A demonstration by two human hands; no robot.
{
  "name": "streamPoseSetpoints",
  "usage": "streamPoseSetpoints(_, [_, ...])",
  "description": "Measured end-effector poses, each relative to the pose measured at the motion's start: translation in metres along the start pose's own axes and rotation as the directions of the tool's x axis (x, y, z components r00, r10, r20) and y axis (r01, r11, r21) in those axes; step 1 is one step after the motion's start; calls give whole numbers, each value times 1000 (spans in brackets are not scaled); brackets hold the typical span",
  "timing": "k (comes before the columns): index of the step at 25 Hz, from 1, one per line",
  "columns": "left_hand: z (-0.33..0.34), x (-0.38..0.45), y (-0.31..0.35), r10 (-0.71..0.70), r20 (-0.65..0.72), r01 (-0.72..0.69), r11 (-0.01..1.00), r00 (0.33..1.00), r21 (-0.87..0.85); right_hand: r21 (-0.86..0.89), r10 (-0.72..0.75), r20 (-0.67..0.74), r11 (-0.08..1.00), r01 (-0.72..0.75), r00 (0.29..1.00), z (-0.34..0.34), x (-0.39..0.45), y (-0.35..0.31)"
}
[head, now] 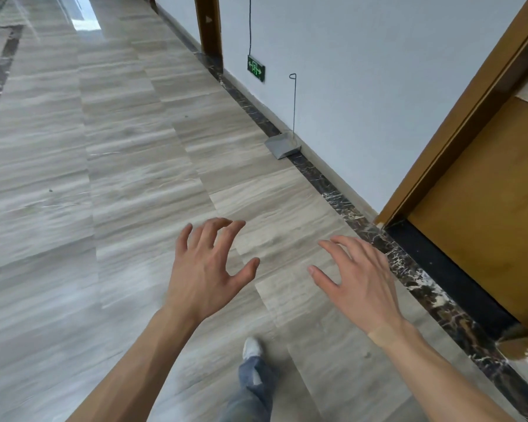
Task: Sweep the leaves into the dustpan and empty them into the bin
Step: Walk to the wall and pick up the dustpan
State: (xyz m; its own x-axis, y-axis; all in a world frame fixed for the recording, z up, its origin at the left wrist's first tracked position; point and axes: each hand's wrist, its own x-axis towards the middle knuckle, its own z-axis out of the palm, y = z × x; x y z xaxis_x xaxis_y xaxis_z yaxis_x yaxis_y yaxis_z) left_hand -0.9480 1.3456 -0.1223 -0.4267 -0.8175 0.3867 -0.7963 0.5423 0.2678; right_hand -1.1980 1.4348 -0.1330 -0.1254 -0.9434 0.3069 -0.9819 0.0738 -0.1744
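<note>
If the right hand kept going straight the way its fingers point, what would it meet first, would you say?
Probably nothing soon: the right hand is open, its fingers aim up the floor, and the grey dustpan by the wall lies roughly on that line, though depth is unclear.

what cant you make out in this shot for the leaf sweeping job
- Leaves, broom, bin: none in the head view; may lie outside the frame.
- Dustpan by the wall: its inside faces away, contents hidden.
- Floor at lower left: motion blur, small debris unreadable.
- Exit sign: too small to read.
- Both hands empty.
</note>
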Motion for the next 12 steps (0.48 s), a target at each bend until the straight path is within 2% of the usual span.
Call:
streamPoseSetpoints(6, [51,170,-51,45,33,-43,998,998,-49,31,56,-16,998,-55,998,26,176,34])
streamPoseSetpoints(12, [114,306,-81,69,79,-61,993,994,-99,56,81,-45,995,-78,996,52,305,74])
